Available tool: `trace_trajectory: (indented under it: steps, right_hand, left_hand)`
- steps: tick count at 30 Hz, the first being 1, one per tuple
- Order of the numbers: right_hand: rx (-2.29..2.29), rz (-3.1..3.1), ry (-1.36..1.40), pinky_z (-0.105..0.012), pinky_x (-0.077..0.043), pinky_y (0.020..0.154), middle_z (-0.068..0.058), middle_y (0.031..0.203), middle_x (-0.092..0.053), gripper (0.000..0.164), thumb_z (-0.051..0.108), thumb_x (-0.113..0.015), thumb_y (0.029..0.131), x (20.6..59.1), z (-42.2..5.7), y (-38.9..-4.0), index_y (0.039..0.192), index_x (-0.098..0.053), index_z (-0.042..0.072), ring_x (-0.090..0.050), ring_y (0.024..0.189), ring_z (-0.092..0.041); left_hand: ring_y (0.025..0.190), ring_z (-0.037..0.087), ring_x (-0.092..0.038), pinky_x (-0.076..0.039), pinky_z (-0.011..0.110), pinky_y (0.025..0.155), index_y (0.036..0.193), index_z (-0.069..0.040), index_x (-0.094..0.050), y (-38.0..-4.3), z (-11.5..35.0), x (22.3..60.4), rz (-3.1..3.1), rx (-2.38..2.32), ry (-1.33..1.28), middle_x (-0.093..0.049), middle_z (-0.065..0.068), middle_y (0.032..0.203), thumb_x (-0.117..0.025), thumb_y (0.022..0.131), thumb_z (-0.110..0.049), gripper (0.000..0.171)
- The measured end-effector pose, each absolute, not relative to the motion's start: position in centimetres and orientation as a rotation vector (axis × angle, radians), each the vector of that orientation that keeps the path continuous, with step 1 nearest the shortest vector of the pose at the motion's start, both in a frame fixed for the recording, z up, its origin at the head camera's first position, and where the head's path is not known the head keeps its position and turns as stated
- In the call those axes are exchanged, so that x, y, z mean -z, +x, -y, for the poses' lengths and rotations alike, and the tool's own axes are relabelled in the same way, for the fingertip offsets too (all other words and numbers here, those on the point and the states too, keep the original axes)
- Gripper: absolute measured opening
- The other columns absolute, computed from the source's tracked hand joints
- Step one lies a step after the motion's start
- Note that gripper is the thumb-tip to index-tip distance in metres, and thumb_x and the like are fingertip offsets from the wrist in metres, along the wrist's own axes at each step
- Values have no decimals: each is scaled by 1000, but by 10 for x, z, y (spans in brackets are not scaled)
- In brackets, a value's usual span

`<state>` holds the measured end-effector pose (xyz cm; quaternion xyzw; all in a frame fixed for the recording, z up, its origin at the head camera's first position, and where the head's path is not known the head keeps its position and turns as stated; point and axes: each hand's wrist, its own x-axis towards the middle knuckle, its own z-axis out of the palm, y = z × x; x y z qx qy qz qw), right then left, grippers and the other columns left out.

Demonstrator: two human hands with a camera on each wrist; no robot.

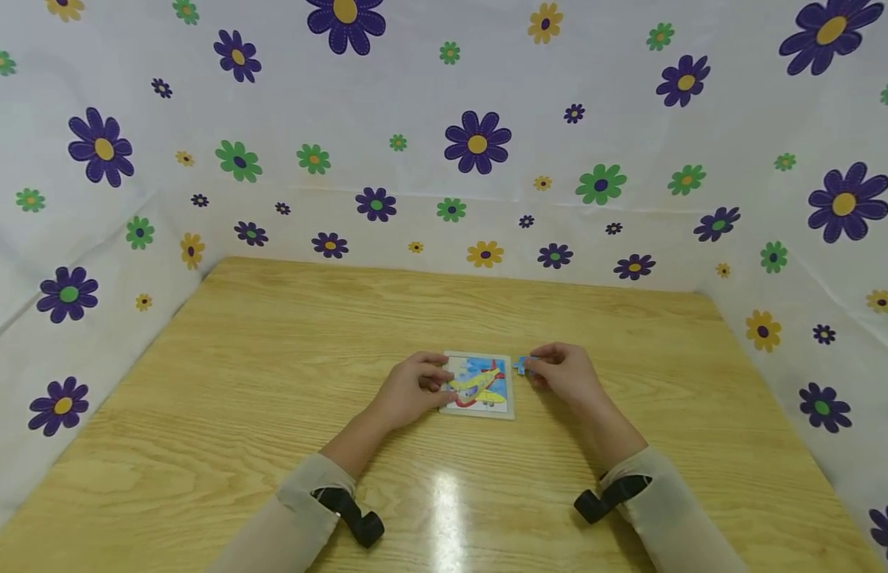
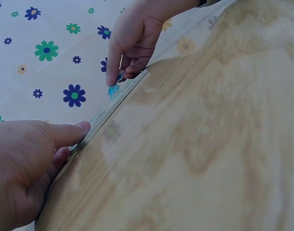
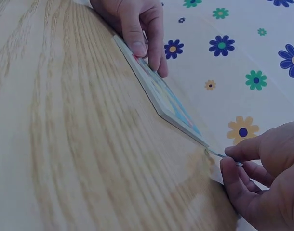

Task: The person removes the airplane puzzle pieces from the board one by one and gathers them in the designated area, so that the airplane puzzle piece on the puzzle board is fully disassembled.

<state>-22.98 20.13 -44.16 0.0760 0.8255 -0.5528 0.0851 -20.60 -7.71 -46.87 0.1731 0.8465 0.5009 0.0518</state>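
A small jigsaw puzzle [image 1: 481, 387] with a yellow and red airplane picture in a pale frame lies on the wooden table. My left hand [image 1: 413, 387] holds it at its left edge, the thumb over the lower left part and the fingers curled at the upper left. Just past the frame's upper right corner, my right hand [image 1: 569, 372] pinches a blue puzzle piece [image 1: 521, 365] between thumb and fingertips. Seen from the right wrist, the thin piece [image 3: 215, 153] sits edge-on, close to the frame's corner. The fingers hide part of the piece.
The wooden table [image 1: 308, 318] has a light glare near its front. A white cloth [image 1: 415, 79] printed with flowers stands behind the table and along both sides. Black straps with small mounts [image 1: 358, 517] sit on both wrists over beige sleeves.
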Motion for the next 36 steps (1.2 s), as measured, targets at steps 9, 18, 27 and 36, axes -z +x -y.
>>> trace_trajectory:
  steps: [9, 18, 27, 36]
  right_hand:
    - [1568, -2687, 155, -21, -52, 58, -10, 89, -68, 23, 14, -73, 91, 456, -191, -228, 108, -70, -2, -61, 62, -10]
    - [1517, -2719, 163, -21, -52, 57, -11, 88, -69, 28, 16, -76, 89, 457, -183, -221, 109, -69, -2, -63, 58, -10]
    - [1641, -2565, 238, -20, -54, 62, -9, 92, -66, 32, 18, -73, 93, 451, -192, -231, 117, -67, -2, -64, 65, -10]
    - [1620, -2538, 214, -19, -56, 64, -12, 98, -67, 32, 14, -71, 93, 441, -196, -231, 119, -66, -5, -64, 69, -8]
  left_hand:
    - [93, 15, -63, -54, 23, 77, 106, -4, -77, -200, 84, 473, -2590, -1543, 538, -58, 10, 137, -79, 86, -15, 23]
    - [91, 14, -62, -54, 22, 76, 106, -3, -77, -196, 90, 474, -2592, -1545, 494, -58, 10, 137, -80, 85, -11, 22]
    - [90, 12, -61, -54, 21, 75, 105, -4, -77, -201, 86, 473, -2615, -1546, 506, -59, 8, 137, -80, 85, -12, 21]
    - [93, 15, -64, -56, 25, 80, 107, -7, -77, -209, 76, 473, -2606, -1518, 549, -59, 6, 137, -80, 86, -15, 23]
